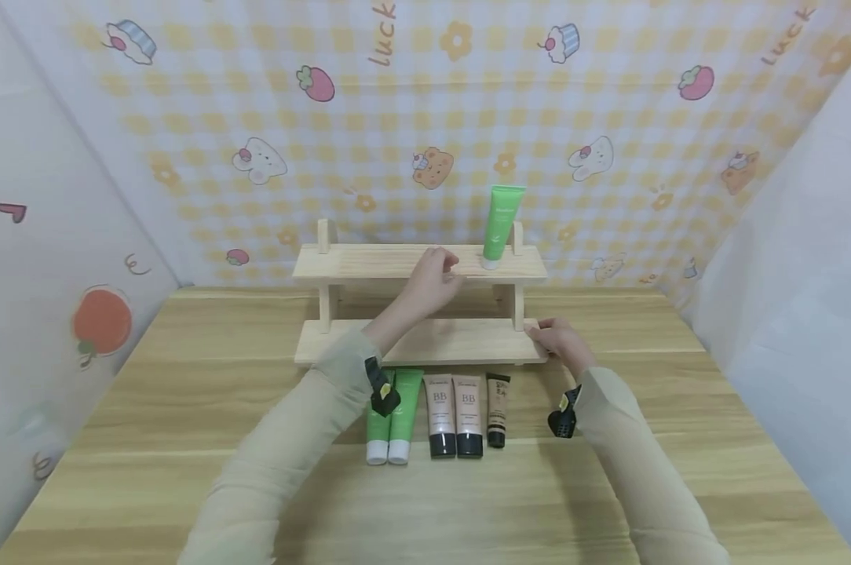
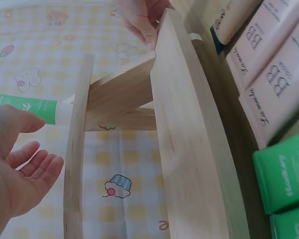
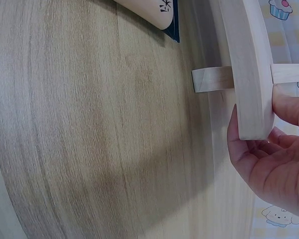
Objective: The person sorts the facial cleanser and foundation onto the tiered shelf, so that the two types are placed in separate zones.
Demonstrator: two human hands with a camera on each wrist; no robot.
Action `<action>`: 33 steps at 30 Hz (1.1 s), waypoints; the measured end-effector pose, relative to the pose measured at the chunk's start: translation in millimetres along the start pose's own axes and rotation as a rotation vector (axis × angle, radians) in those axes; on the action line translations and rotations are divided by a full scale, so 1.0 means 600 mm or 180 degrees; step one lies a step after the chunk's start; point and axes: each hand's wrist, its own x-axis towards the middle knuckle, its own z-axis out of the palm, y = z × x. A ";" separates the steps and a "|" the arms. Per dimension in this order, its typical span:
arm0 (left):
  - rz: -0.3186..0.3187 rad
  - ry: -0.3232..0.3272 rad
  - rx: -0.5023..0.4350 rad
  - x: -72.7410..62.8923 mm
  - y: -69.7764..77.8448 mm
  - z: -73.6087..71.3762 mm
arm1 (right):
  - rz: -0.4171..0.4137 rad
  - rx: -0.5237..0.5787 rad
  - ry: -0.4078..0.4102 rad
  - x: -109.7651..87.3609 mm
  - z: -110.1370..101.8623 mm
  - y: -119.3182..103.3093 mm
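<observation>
Right hand (image 1: pixel 561 344) pinches lower shelf (image 1: pixel 454 339) at right edge, probably steadying it; left hand (image 1: pixel 431 284), grip slack, empty, hangs near green tube (image 1: pixel 502 225) toward right edge of upper shelf (image 1: pixel 372 261).

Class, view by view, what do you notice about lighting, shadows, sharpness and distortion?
Head: soft, fairly even light, finest print on the pink BB tubes unreadable; left wrist: the lower shelf looks bowed, probably lens distortion; right wrist: a broad, soft-edged shadow darkens the tabletop, whose left edge curves.
</observation>
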 end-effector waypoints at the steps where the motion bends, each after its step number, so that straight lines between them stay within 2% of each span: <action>1: 0.0020 -0.0013 0.0002 -0.005 -0.003 -0.002 | 0.0009 0.0000 0.0001 0.000 -0.001 0.000; 11: -0.0038 -0.0220 0.0116 -0.069 -0.038 -0.029 | -0.0110 -0.0012 -0.0055 0.002 -0.001 -0.001; 16: -0.0147 -0.0428 0.0163 -0.100 -0.051 -0.039 | -0.0069 -0.0051 -0.0082 0.001 -0.002 -0.001; 21: -0.0340 -0.0606 0.0138 -0.125 -0.066 -0.047 | -0.0021 -0.0070 -0.0106 0.000 -0.004 -0.001; 26: -0.0439 -0.0809 0.0146 -0.151 -0.088 -0.055 | -0.0024 -0.0044 -0.0109 -0.001 -0.003 -0.003; 29: -0.0523 -0.0945 0.0312 -0.168 -0.101 -0.058 | -0.0038 -0.0020 -0.0116 -0.001 -0.003 -0.002; 33: -0.0791 -0.1172 0.0511 -0.190 -0.118 -0.059 | -0.0049 -0.0033 -0.0094 -0.001 -0.004 0.000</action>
